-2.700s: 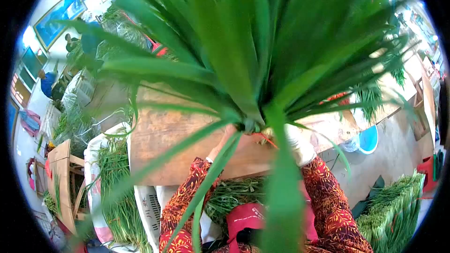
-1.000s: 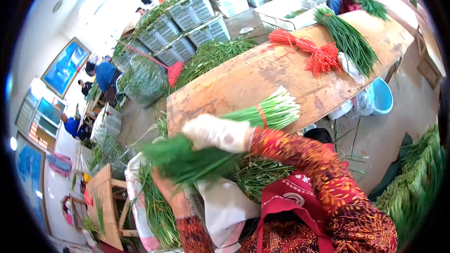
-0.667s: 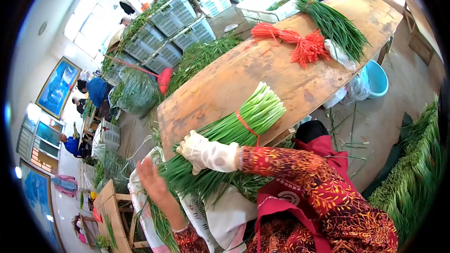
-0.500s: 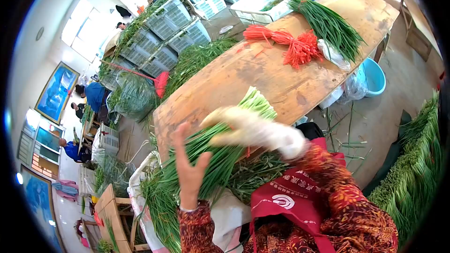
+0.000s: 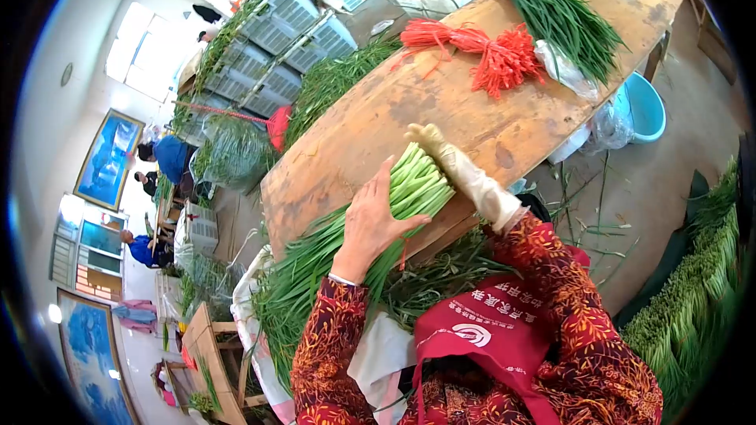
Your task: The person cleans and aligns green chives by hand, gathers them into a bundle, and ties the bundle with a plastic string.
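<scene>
A thick bunch of garlic chives (image 5: pixel 327 240) lies across the near left end of the wooden table, its pale cut ends (image 5: pixel 421 181) pointing toward the back right. My bare left hand (image 5: pixel 372 220) rests over the bunch just behind those ends, fingers stretched along the far side and thumb spread toward the near side. My right hand (image 5: pixel 453 159), in a cream glove, is beside the cut ends with its fingers extended along them; whether the palm touches them I cannot tell. Below the bunch, loose leaves (image 5: pixel 441 283) hang near my red apron (image 5: pixel 488 315).
On the wooden table (image 5: pixel 346 142) lie red ties (image 5: pixel 504 59), a plastic bag (image 5: pixel 563 71) and another chive bunch (image 5: pixel 551 12). A blue basin (image 5: pixel 646 110) stands beyond the right edge. Stacked crates (image 5: pixel 272 24) stand behind; heaped green stems (image 5: pixel 693 299) lie at right.
My left hand has come down from the raised, spread position onto the chives. My right hand has moved from above the bunch to its cut ends. The view has shifted slightly.
</scene>
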The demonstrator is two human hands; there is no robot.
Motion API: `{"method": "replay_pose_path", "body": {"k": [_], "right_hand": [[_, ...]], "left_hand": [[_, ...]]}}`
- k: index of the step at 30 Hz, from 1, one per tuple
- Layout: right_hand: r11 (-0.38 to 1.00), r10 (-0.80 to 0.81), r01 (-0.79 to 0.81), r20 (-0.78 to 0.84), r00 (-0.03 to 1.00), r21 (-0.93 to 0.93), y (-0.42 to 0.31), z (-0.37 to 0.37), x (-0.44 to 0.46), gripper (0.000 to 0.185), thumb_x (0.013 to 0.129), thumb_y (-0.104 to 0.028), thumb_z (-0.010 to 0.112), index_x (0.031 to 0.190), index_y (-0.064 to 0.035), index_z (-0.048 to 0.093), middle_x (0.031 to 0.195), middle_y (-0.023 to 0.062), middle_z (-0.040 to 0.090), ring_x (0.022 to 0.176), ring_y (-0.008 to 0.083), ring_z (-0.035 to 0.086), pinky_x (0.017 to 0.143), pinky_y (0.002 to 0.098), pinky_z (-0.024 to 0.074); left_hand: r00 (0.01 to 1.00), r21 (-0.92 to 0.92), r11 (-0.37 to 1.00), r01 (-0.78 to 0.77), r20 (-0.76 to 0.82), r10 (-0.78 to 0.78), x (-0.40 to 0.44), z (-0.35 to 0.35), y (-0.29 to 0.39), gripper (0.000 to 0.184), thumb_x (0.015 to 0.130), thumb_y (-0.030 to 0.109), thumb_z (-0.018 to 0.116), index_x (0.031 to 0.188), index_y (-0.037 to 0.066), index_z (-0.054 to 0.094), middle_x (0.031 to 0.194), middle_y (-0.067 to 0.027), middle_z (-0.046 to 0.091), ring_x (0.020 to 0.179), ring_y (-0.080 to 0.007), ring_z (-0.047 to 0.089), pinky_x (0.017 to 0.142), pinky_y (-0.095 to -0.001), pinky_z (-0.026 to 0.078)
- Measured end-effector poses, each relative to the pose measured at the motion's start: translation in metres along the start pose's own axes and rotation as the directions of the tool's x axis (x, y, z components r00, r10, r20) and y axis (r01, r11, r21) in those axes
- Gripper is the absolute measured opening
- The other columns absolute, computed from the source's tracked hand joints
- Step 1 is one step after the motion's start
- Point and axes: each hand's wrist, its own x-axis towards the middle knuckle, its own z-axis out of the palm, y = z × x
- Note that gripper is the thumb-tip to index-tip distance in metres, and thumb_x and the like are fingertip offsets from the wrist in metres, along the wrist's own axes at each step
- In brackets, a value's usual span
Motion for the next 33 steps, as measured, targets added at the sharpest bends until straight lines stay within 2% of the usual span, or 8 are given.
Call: {"method": "replay_pose_path", "body": {"k": [1, 2, 7, 14, 21, 27, 30, 33], "right_hand": [[0.996, -0.063, 0.06, 0.041, 0.997, 0.061, 0.005, -0.016, 0.015, 0.049, 0.094, -0.038, 0.04, 0.13, -0.0056, 0.041, 0.129, 0.006, 0.046, 0.118, 0.014, 0.041, 0.101, 0.0258, 0.0286], [0.909, -0.321, 0.325, 0.061, 0.945, -0.261, 0.007, -0.041, 0.011, 0.044, 0.094, -0.035, 0.043, 0.127, -0.0053, 0.046, 0.127, 0.006, 0.048, 0.117, 0.0138, 0.042, 0.1, 0.027, 0.0298], [0.801, -0.29, 0.288, 0.08, 0.954, -0.524, -0.065, -0.001, -0.026, 0.032, 0.086, -0.021, 0.059, 0.115, -0.0064, 0.056, 0.112, 0.0031, 0.056, 0.103, 0.0122, 0.05, 0.09, 0.0274, 0.0372], [-0.165, -0.124, 0.518, 0.539, 0.833, -0.839, -0.061, 0.054, -0.007, 0.018, 0.077, -0.027, 0.064, 0.087, -0.0123, 0.067, 0.086, 0.0053, 0.059, 0.087, 0.0251, 0.054, 0.084, 0.0379, 0.0369], [-0.339, 0.089, 0.482, 0.483, 0.871, -0.808, -0.064, 0.074, 0.01, 0.02, 0.072, -0.03, 0.065, 0.079, -0.0116, 0.068, 0.08, 0.007, 0.06, 0.079, 0.0267, 0.057, 0.079, 0.0385, 0.0384], [-0.259, 0.241, 0.43, 0.373, 0.896, -0.865, -0.062, 0.082, 0.024, 0.015, 0.071, -0.022, 0.063, 0.077, -0.0094, 0.067, 0.077, 0.0108, 0.06, 0.075, 0.0313, 0.058, 0.068, 0.0401, 0.0452], [-0.459, 0.241, 0.422, 0.348, 0.906, -0.782, -0.067, 0.095, 0.022, 0.014, 0.071, -0.019, 0.061, 0.076, -0.0068, 0.065, 0.078, 0.0129, 0.061, 0.075, 0.0324, 0.058, 0.066, 0.0398, 0.0468], [-0.346, -0.184, 0.28, 0.357, 0.916, -0.896, -0.094, 0.068, 0.028, 0.009, 0.073, -0.01, 0.058, 0.079, -0.0045, 0.061, 0.074, 0.0115, 0.06, 0.066, 0.0218, 0.058, 0.063, 0.0333, 0.0465]], "left_hand": [[1.0, -0.034, 0.999, -0.008, -0.014, 0.007, -0.001, -0.001, -0.001, 0.104, 0.06, 0.049, 0.074, 0.137, 0.002, 0.022, 0.125, -0.0202, 0.047, 0.111, -0.0356, 0.047, 0.097, -0.0418, 0.035], [0.999, 0.033, 0.999, -0.035, -0.033, 0.036, -0.004, -0.002, -0.002, 0.104, 0.06, 0.05, 0.074, 0.137, 0.002, 0.022, 0.124, -0.0201, 0.047, 0.112, -0.0354, 0.047, 0.097, -0.0417, 0.035], [0.999, 0.157, 0.987, 0.02, -0.037, -0.014, -0.023, -0.008, -0.012, 0.101, 0.06, 0.051, 0.073, 0.134, -0.001, 0.028, 0.122, -0.0202, 0.048, 0.112, -0.0345, 0.046, 0.096, -0.0412, 0.036], [0.986, 0.103, 0.994, -0.025, -0.163, 0.042, -0.026, -0.003, -0.019, 0.089, 0.061, 0.049, 0.073, 0.124, -0.005, 0.038, 0.111, -0.0209, 0.054, 0.102, -0.0328, 0.053, 0.09, -0.038, 0.041], [0.977, 0.029, 0.999, -0.028, -0.212, 0.034, -0.028, 0.0, -0.024, 0.085, 0.06, 0.044, 0.075, 0.122, -0.002, 0.04, 0.108, -0.0192, 0.055, 0.103, -0.0318, 0.053, 0.09, -0.0386, 0.041], [0.963, 0.054, 0.998, -0.043, -0.263, 0.055, -0.031, 0.002, -0.025, 0.086, 0.059, 0.045, 0.076, 0.121, -0.004, 0.041, 0.109, -0.0181, 0.054, 0.1, -0.0303, 0.054, 0.09, -0.0374, 0.041], [0.96, 0.064, 0.997, -0.043, -0.274, 0.059, -0.032, 0.003, -0.025, 0.087, 0.059, 0.045, 0.076, 0.121, -0.005, 0.041, 0.11, -0.0179, 0.054, 0.1, -0.0299, 0.053, 0.091, -0.0372, 0.04], [0.959, 0.06, 0.997, -0.048, -0.276, 0.062, -0.033, 0.002, -0.026, 0.088, 0.059, 0.046, 0.075, 0.122, -0.005, 0.04, 0.11, -0.0181, 0.054, 0.1, -0.0301, 0.053, 0.09, -0.0375, 0.041]]}}
